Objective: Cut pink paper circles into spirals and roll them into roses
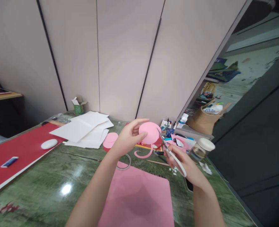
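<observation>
My left hand (pixel 129 136) holds a round pink paper piece (pixel 150 132) up over the green table, thumb and fingers pinching its left edge. A curled pink paper strip (pixel 144 154) hangs from the bottom of the piece. My right hand (pixel 186 165) grips white-handled scissors (pixel 171 154), whose blades point up-left and meet the right edge of the pink piece. A large pink sheet (pixel 139 197) lies flat on the table below both hands.
White sheets (pixel 85 130) are stacked at the back left, beside a red mat (pixel 16 154) with a white mouse (pixel 49 143). A jar with a white lid (pixel 201 148), markers, pink scraps and a woven basket (pixel 204 121) crowd the right. A green box (pixel 78 106) stands by the wall.
</observation>
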Tool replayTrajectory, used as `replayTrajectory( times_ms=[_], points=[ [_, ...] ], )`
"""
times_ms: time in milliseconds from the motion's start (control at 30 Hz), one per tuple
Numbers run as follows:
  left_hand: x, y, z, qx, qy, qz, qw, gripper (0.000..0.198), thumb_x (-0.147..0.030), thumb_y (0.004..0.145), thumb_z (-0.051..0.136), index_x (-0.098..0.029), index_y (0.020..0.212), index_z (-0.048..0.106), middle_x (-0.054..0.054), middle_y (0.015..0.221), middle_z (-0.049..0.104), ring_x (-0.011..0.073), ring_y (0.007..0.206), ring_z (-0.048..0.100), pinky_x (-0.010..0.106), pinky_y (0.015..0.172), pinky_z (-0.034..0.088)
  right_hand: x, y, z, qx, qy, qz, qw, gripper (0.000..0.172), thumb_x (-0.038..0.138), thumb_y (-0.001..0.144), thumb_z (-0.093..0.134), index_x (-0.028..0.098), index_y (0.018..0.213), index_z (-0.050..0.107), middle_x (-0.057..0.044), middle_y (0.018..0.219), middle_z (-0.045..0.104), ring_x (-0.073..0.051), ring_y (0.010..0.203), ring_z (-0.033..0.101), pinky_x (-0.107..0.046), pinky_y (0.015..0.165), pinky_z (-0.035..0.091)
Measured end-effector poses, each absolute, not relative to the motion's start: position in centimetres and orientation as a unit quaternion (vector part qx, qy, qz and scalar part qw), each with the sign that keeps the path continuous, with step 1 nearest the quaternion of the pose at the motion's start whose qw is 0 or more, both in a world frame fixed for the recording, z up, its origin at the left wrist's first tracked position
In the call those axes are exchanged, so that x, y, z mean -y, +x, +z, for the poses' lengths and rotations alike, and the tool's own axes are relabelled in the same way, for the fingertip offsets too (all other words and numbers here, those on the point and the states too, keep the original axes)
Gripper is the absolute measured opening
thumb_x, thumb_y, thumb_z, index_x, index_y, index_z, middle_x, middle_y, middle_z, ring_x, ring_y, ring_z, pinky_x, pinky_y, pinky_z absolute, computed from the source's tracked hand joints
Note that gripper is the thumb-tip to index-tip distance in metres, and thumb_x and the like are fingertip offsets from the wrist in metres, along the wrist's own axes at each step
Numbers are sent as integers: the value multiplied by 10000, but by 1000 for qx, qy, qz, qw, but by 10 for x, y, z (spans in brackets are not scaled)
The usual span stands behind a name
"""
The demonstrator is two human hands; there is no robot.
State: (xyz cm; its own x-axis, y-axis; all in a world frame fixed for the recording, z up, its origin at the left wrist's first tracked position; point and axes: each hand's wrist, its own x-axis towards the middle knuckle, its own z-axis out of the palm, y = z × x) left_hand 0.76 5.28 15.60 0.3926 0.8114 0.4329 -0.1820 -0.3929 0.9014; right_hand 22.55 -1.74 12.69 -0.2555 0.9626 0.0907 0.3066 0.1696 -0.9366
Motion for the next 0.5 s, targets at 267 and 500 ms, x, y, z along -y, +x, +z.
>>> replayTrajectory(
  times_ms=[267, 500],
  points=[
    [-53, 7, 157, -241, 664, 509, 491, 388, -217, 769, 547, -194, 1154, 498, 82, 1035, 603, 187, 918, 580, 298, 724, 499, 18, 226, 125, 659, -471, 443, 384, 293, 493, 799, 497, 207, 803, 435, 45, 669, 352, -81, 549, 283, -227, 493, 228],
    [-58, 6, 155, -251, 664, 519, 476, 370, -232, 774, 550, -206, 1142, 520, 67, 978, 611, 195, 934, 581, 310, 753, 493, 14, 227, 124, 659, -477, 445, 375, 257, 446, 820, 490, 203, 789, 415, 45, 682, 354, -75, 549, 299, -223, 497, 245]
  ],
)
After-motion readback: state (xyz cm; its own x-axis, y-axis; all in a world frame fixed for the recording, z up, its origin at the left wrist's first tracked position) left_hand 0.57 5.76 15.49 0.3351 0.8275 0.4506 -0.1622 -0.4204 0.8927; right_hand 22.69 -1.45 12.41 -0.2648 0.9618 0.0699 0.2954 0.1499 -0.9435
